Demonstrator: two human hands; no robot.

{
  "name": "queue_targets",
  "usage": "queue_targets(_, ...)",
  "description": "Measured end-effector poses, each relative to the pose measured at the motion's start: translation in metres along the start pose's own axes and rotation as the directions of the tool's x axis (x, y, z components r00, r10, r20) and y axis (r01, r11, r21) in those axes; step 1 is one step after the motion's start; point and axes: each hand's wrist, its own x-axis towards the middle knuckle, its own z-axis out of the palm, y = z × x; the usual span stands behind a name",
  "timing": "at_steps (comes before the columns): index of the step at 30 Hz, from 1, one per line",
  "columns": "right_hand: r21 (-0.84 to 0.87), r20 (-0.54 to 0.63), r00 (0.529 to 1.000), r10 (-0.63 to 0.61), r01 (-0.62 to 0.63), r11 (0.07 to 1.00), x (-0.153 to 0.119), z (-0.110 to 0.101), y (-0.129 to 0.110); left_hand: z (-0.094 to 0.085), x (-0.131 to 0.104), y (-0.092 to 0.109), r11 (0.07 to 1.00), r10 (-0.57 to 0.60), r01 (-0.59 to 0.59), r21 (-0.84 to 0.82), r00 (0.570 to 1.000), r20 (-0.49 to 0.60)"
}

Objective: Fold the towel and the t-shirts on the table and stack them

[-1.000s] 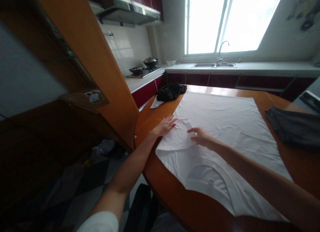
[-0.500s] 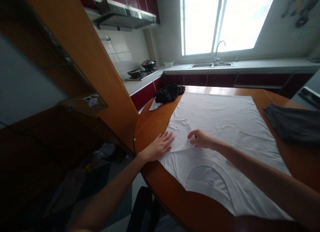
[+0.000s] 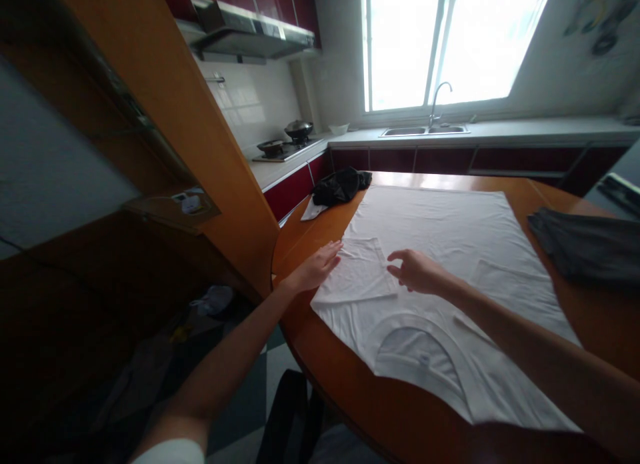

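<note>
A white T-shirt [image 3: 440, 224] lies spread on the wooden table [image 3: 300, 247], its round neckline towards me. Both sleeves are folded inward over the body. At the shirt's left edge, beside the folded left sleeve [image 3: 357, 271], is my left hand [image 3: 317, 264], fingers stretched out together and nothing held. My right hand [image 3: 413, 271] hovers over the shirt just right of that sleeve. Its fingers are bent and apart, with no cloth between them.
Dark grey folded cloth [image 3: 585, 247] lies at the table's right. A black bundle of fabric [image 3: 340, 186] sits at the far left edge. Beyond are a counter with a sink [image 3: 405, 132] and a stove with pans [image 3: 299, 129]. A black chair part [image 3: 285, 411] stands below the near edge.
My left hand has slid up and slightly left to the shirt's edge. My right hand has lifted off the sleeve and moved right. The folded sleeve lies more fully in view.
</note>
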Motion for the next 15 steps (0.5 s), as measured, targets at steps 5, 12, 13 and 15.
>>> queue_targets(5,-0.056,-0.222,0.972,-0.075,0.064,0.996,-0.016,-0.047,0.029,0.032,-0.003,0.014,0.985,0.032,-0.063,0.162,0.982,0.185)
queue_targets(12,0.022,-0.457,0.888,0.044,-0.038,0.999,-0.068,-0.093,0.102,0.033,0.016,0.014,0.977,0.083,-0.108,0.184,0.987,0.138)
queue_targets(13,0.016,-0.488,0.871,0.053,-0.051,0.999,-0.075,-0.094,0.109,0.033,0.022,0.018,0.976,0.104,-0.123,0.178,0.988,0.111)
queue_targets(15,0.0,-0.53,0.845,0.075,-0.088,0.996,-0.089,-0.092,0.119,0.037,0.032,0.027,0.975,0.131,-0.144,0.168,0.988,0.086)
